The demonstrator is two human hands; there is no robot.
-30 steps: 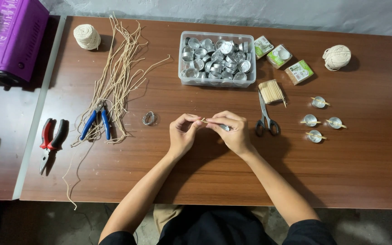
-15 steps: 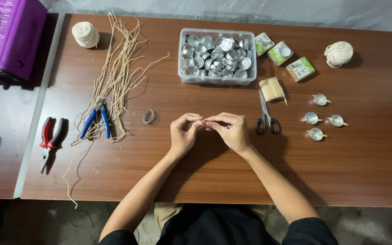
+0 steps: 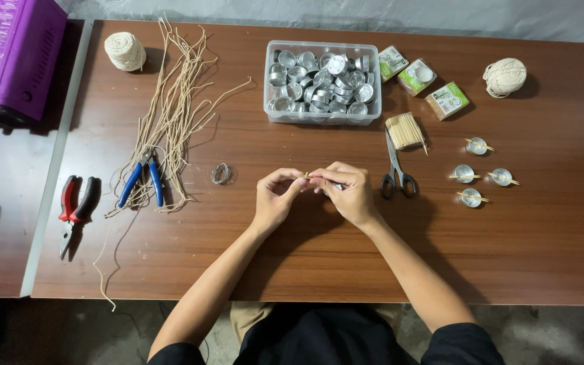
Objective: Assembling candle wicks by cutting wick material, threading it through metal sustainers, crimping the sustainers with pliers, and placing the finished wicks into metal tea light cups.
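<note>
My left hand and my right hand meet over the middle of the brown table. Between their fingertips is a thin wooden stick; both hands pinch it. My right hand also covers a small metal cup, mostly hidden under its fingers. Black-handled scissors lie just right of my right hand. A small coil of wire lies left of my left hand.
A clear tub of metal cups stands at the back. A stick bundle, several cups with sticks, three small boxes, two twine balls, cut cords, blue pliers, red pliers and a purple machine surround it.
The hands stay together at the table's middle; only the fingertips shift slightly on the stick. Nothing else has moved.
</note>
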